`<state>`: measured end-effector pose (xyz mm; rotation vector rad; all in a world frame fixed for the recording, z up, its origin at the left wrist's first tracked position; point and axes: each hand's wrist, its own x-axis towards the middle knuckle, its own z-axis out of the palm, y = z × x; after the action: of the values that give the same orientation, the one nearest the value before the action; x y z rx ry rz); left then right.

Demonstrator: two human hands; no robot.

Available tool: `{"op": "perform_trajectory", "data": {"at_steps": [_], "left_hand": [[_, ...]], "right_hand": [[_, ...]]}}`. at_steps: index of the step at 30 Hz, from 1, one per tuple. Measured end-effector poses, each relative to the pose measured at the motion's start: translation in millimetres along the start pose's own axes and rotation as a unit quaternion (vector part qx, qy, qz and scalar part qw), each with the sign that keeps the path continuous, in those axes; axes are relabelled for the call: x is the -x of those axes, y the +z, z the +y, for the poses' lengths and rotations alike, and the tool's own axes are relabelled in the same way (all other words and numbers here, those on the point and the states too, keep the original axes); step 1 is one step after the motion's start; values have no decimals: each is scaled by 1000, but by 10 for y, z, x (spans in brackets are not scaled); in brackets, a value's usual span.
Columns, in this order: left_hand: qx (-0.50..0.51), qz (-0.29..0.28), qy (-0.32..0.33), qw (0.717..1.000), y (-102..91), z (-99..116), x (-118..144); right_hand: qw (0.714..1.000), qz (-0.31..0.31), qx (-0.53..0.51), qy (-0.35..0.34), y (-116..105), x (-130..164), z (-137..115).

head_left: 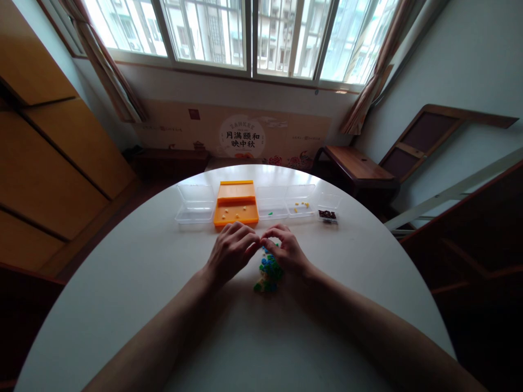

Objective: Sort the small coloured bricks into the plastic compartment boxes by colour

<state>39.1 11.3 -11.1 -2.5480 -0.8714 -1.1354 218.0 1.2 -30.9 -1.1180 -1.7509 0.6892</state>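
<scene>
Over the white table, my left hand (233, 247) and my right hand (288, 249) meet at the fingertips. Both are pinched together, and whatever sits between them is too small or hidden to name. Just beneath lies a pile of small green, blue and yellowish pieces (269, 268), partly covered by my right hand. Beyond my left hand stands an open orange box (236, 222) with several small pale pieces in it. A clear box (273, 209) behind my right hand holds one small green piece.
Another clear box (194, 213) stands left of the orange one. To the right, one clear box (289, 211) holds several yellow pieces, and a smaller one has dark brown pieces (327, 214). The round white table (122, 272) has its far edge just behind the boxes.
</scene>
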Motion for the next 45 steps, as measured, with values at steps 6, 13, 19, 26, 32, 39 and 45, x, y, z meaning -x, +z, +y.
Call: {"op": "perform_trajectory", "data": {"at_steps": [6,13,19,26,32,39,45], "left_hand": [[-13,-21,-12,1000,10,-22,13],[-12,-21,-9,1000,2,-48,-13],[-27,28,-58,998,-38,-188,-61],[-91,76,-168,979,-25,-441,-106],[-122,94,-239,959,67,-543,-174],[-100,102,-263,954,60,-456,-91],[-37,95,-230,968,15,-325,-49]], "right_hand": [[1000,14,15,-10,-22,21,-24],[997,33,68,-21,-35,76,-49],[995,43,92,8,-30,63,-65],[994,37,98,9,-30,70,-66],[994,27,103,12,-37,68,-49],[988,25,154,-17,-5,79,-71],[989,22,144,-15,-20,86,-77]]}}
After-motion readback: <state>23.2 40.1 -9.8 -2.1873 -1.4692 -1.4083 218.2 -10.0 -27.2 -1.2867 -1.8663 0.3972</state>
